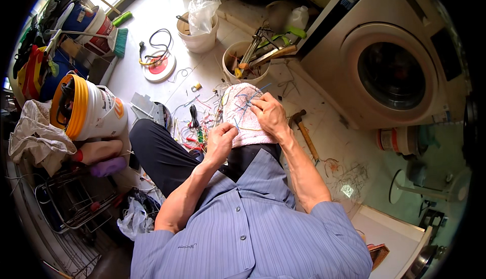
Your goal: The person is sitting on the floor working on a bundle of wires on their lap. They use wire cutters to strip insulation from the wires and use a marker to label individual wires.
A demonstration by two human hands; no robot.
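Ahead of the knee, wires (195, 119) and a tool bucket (246, 61) crowd the floor; bare tiles (334, 142) beyond the hammer (304, 130).

We see a pink-white cloth (243, 119) draped over the person's knee, folded/rumpled, w/ thin wires (249, 98) lying across its top: mostly blue, plus a yellowish one curving near the lower edge. Wires are loose & tangled, some ends sticking up toward the far side. Cloth sits btw both hands, touching each; exact wire count can't be told.
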